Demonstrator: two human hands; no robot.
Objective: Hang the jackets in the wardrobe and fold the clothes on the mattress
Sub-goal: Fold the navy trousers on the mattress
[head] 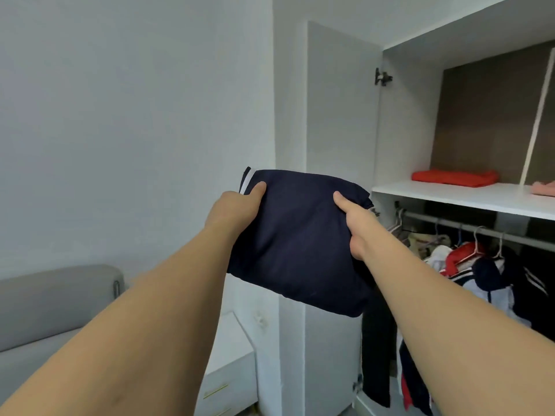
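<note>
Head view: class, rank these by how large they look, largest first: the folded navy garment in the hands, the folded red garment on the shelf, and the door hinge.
1. folded navy garment, though it is nearest the camera, which inflates it.
2. folded red garment.
3. door hinge.

Both bare forearms reach up and forward from the lower corners of the view, converging toward the middle. The left hand grips the left edge of the folded navy garment — thumb laid flat on top, pointing up and to the right, the other fingers hidden beneath the cloth. The right hand grips the right edge the same way — thumb stretched out over the upper face, pointing up and to the left, remaining fingers curled under and out of sight. Both wrists are nearly straight, both arms extended, elbows below the frame.
</note>
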